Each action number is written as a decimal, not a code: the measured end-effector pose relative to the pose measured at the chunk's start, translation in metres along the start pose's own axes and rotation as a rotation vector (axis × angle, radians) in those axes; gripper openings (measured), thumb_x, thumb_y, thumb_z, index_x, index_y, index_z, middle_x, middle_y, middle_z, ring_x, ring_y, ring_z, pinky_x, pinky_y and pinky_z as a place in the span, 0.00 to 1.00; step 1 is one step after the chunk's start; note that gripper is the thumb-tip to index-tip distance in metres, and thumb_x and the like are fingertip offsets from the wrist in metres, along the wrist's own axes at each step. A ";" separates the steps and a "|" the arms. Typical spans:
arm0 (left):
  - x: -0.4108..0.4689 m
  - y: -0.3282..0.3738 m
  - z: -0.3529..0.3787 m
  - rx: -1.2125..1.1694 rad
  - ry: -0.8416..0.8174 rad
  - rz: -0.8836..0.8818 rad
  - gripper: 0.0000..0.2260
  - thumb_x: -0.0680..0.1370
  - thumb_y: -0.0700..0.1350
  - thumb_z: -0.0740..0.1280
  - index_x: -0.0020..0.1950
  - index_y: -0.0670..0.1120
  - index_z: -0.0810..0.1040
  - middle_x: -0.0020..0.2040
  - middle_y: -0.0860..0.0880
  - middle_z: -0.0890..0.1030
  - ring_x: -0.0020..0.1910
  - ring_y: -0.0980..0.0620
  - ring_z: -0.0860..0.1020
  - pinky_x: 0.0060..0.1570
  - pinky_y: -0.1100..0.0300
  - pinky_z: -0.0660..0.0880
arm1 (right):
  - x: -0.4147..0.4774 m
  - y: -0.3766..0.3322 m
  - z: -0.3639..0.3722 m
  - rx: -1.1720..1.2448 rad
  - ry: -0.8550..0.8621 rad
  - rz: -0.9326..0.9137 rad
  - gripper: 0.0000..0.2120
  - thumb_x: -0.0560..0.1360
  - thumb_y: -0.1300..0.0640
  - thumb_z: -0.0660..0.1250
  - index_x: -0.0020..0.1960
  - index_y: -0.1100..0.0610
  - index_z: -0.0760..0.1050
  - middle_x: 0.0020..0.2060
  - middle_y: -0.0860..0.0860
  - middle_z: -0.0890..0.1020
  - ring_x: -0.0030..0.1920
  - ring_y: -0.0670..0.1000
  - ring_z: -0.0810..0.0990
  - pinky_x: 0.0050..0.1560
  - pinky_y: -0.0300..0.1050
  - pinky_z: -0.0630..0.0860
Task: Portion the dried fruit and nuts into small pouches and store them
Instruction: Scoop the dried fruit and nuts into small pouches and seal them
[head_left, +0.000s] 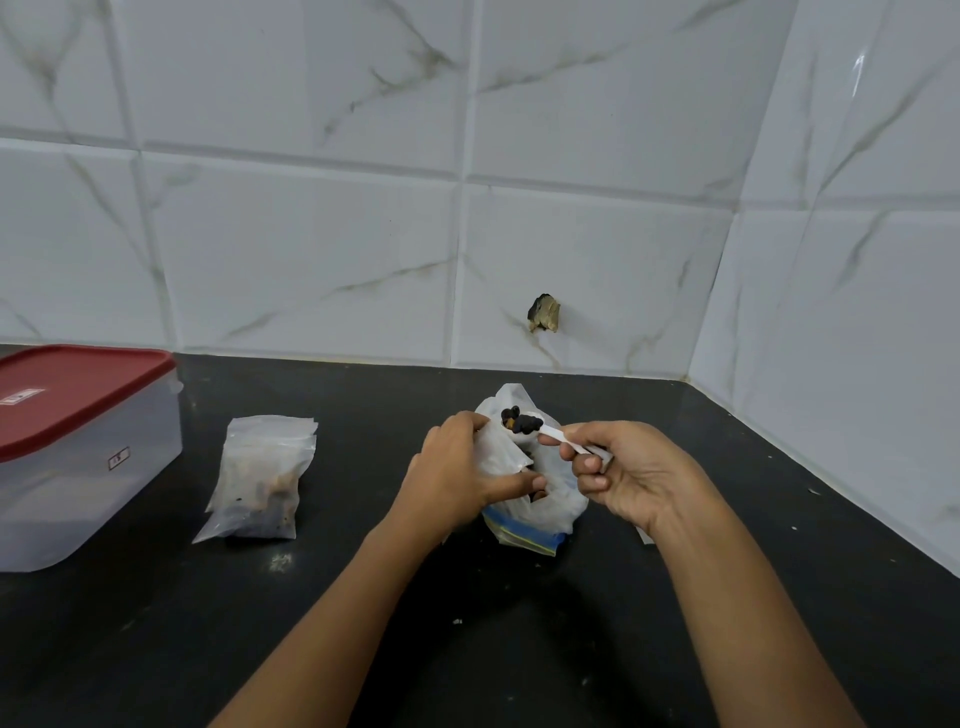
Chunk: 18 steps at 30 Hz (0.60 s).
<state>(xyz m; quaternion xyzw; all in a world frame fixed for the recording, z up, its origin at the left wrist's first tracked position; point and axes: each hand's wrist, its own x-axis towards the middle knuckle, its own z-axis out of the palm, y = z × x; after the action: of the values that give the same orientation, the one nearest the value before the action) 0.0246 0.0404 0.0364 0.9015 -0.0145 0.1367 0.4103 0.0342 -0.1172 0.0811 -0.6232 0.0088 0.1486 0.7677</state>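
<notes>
My right hand (631, 475) pinches the handle of a white plastic spoon (558, 434), whose bowl carries dark dried fruit (517, 420). The spoon sits over the mouth of a small clear pouch (501, 447) that my left hand (460, 470) grips by its edge and holds upright. Below the pouch lies a larger zip bag with a blue strip (524, 532), partly hidden by both hands. To the left, several filled pouches (260, 480) lie stacked on the black counter (363, 597).
A clear plastic container with a red lid (78, 447) stands at the left edge. White marble-look tiles (467, 208) form the back and right walls, meeting in a corner at the right. A small hole (544, 313) marks the back wall.
</notes>
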 end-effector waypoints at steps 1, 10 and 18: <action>0.001 -0.001 0.000 -0.022 0.005 -0.009 0.39 0.62 0.61 0.75 0.67 0.47 0.67 0.62 0.49 0.72 0.61 0.50 0.71 0.61 0.49 0.72 | -0.001 0.000 0.001 0.000 -0.001 -0.002 0.11 0.77 0.69 0.56 0.39 0.68 0.74 0.27 0.54 0.74 0.17 0.41 0.64 0.16 0.31 0.56; -0.001 0.000 -0.001 -0.167 0.039 -0.035 0.28 0.63 0.57 0.77 0.57 0.49 0.71 0.52 0.53 0.77 0.50 0.56 0.76 0.50 0.57 0.76 | -0.003 0.002 0.007 -0.144 -0.012 0.010 0.08 0.77 0.68 0.56 0.47 0.67 0.74 0.29 0.54 0.73 0.18 0.41 0.64 0.17 0.31 0.56; 0.000 -0.002 -0.002 -0.189 0.053 -0.016 0.26 0.65 0.55 0.76 0.56 0.48 0.69 0.52 0.51 0.77 0.50 0.52 0.77 0.51 0.53 0.78 | -0.006 0.007 0.016 -0.928 -0.006 -0.436 0.12 0.78 0.62 0.59 0.56 0.55 0.80 0.37 0.49 0.82 0.36 0.42 0.76 0.36 0.29 0.69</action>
<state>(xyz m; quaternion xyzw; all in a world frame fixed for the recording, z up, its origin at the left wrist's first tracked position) 0.0247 0.0431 0.0363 0.8549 -0.0093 0.1552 0.4949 0.0239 -0.1022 0.0792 -0.8853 -0.1902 -0.0250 0.4235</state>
